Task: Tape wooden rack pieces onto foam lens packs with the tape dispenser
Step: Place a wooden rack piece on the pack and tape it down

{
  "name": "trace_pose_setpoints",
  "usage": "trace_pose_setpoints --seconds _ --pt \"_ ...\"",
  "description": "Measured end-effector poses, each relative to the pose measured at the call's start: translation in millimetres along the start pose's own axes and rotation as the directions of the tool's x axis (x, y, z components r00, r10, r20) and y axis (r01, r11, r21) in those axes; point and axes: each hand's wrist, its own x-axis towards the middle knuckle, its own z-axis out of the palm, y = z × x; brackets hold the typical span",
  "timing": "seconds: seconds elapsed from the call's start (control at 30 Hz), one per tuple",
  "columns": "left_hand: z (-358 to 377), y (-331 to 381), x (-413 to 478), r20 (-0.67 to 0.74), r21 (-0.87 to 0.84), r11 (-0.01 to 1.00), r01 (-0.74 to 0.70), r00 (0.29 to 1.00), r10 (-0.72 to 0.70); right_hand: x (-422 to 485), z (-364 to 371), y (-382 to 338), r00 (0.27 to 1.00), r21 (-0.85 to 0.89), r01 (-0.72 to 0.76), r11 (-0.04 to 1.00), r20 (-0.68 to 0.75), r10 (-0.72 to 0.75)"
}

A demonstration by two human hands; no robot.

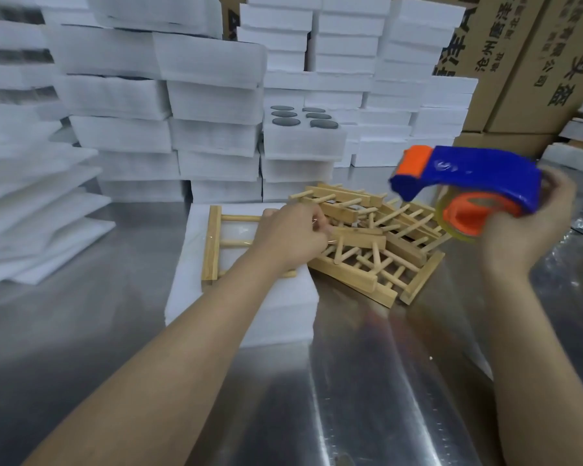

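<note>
Wooden rack piece (216, 245): lies flat on top of the foam lens pack (249, 297) at the centre of the frame, its long rail toward the left and its rungs running right under the left hand.
Foam lens pack: white block on the steel table (367, 381), just left of the rack pile and touching it along the right edge.
Rack pile (374, 243): loose wooden racks heaped criss-cross right of centre — some tilted, some leaning on others.
Foam stacks (199, 95): fill the upper left and upper middle, walling off the far side of the table; one open pack (302, 129) shows round dark lenses in its top.
Foam sheets (31, 213): thin white sheets in a slumped stack at the left edge.
Cardboard cartons (519, 62): upper right, printed with dark characters.
Left hand (290, 237): forearm reaches in from the lower left; the hand rests over the rack piece's right end, fingers curled down at the edge of the pile — whether they pinch anything I cannot tell.
Right hand (532, 227): raised at the right of the frame, wrapped around the tape dispenser's rear.
Tape dispenser (465, 183): blue and orange, held in the air above the pile, nose pointing left.
</note>
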Motion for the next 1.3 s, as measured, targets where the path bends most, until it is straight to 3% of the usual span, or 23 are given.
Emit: trace_pose_setpoints --seconds 0.07,0.17,0.27,0.47,0.53,0.67,0.83,0.93,1.0,1.03,1.1,1.13,1.2,1.3 --pt "1 0 3 0.017 0.015 1.000 0.011 1.000 -0.011 18 -11 17 0.955 -0.074 -0.296 0.952 -0.030 0.295" --pt "4 -1 10 0.048 0.020 1.000 0.015 0.999 -0.016 35 -24 40 0.764 -0.235 -0.616 0.752 0.057 0.643" --pt "6 -4 12 0.072 0.022 1.000 0.015 0.997 -0.017 32 -24 37 0.629 -0.198 -0.744 0.638 0.114 0.769" --pt "6 -4 9 0.052 0.005 1.000 0.018 0.998 -0.018 17 -14 32 0.480 -0.286 -0.788 0.545 0.269 0.835" --pt "7 -4 9 0.070 0.024 1.000 0.003 0.998 -0.005 15 -11 31 0.489 -0.328 -0.760 0.561 0.280 0.826" --pt "6 -3 8 0.059 0.018 1.000 0.021 0.998 -0.022 17 -5 26 0.620 -0.383 -0.649 0.657 0.235 0.749" --pt "5 0 6 0.071 0.009 0.999 0.040 0.997 -0.041 1 14 17 0.587 -0.295 -0.670 0.681 0.350 0.730" --pt "3 3 4 0.071 -0.056 0.994 0.097 0.993 -0.093 -6 22 18 0.594 -0.411 -0.564 0.716 0.401 0.697" --pt "2 4 3 0.077 -0.079 0.991 0.111 0.991 -0.105 -9 23 22 0.666 -0.571 -0.383 0.726 0.374 0.645" --pt "1 5 2 0.079 -0.088 0.989 0.117 0.991 -0.110 -12 23 20 0.738 -0.634 -0.275 0.722 0.343 0.582" --pt "-1 6 2 0.085 -0.105 0.986 0.133 0.989 -0.124 -22 22 9 0.905 -0.631 -0.026 0.775 0.315 0.287" --pt "-1 6 2 0.089 -0.112 0.984 0.142 0.987 -0.132 -29 24 0 0.934 -0.534 0.058 0.844 0.328 0.143" --pt "-2 7 1 0.089 -0.133 0.979 0.153 0.986 -0.142 -47 31 -20 0.903 -0.242 0.033 0.970 0.424 0.074" --pt "-2 6 1 0.074 -0.144 0.979 0.145 0.988 -0.136 -84 45 -42 0.687 -0.082 0.007 0.997 0.724 0.054"
